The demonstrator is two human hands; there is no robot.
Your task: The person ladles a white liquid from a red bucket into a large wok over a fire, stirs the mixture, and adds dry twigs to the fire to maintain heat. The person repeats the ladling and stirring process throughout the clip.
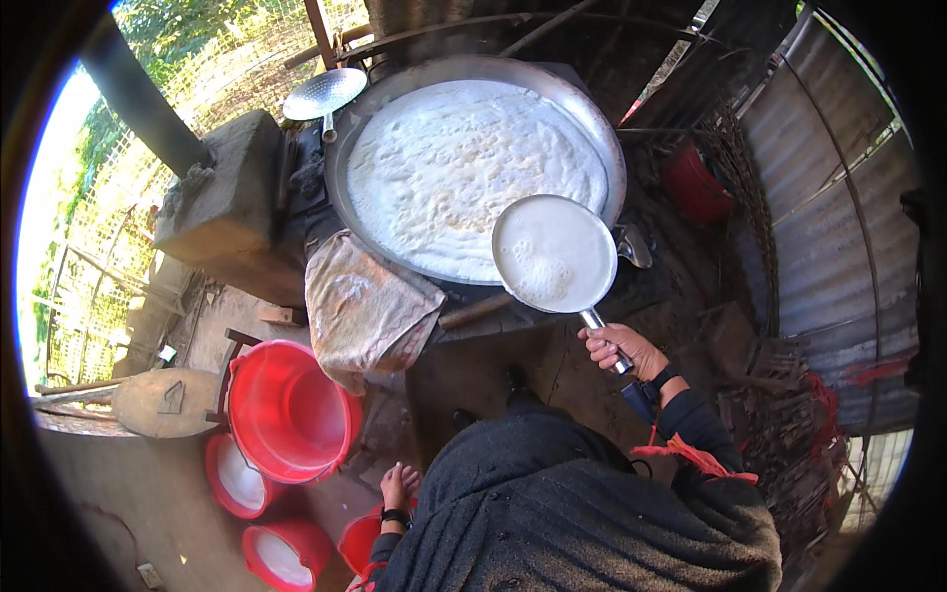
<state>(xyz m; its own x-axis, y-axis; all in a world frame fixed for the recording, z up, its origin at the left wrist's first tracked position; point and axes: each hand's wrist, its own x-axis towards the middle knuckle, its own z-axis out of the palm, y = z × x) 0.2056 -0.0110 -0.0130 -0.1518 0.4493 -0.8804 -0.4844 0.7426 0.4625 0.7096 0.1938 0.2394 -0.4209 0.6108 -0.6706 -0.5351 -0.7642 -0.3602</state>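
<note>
My right hand (624, 346) grips the metal handle of a large round ladle (555, 253). The ladle is full of a white, frothy liquid and sits over the near right rim of a wide metal pan (615, 159). Thick, lumpy white foam (473, 163), yellowish in the middle, covers the pan's contents. Low at my left side, my left hand (400, 485) holds nothing visible, its fingers loosely curled. Close to it is a red bucket (360, 539), partly hidden by my arm and body.
A stained cloth (362, 303) drapes over the stove edge. A perforated skimmer (325, 95) rests left of the pan. An upright red bucket (292, 411) with a pale residue stands at left, beside two red buckets of white contents (240, 473). Firewood (769, 422) is piled at right.
</note>
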